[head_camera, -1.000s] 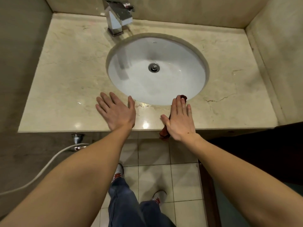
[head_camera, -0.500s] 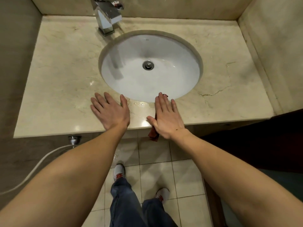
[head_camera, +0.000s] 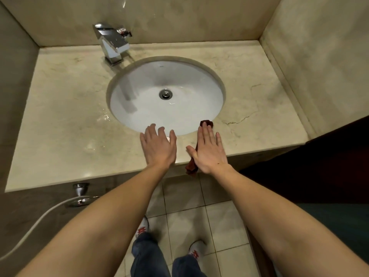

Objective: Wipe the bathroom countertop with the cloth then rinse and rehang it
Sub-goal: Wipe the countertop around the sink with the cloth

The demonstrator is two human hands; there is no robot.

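Both lie flat at front of beige marble countertop. L hand: fingers straight, holds nothing, tips at white oval sink rim. R hand, just beside: straight fingers press dark red cloth strip; near end hangs off edge.

Countertop w/ inset sink: faucet at back, cloth front edge.
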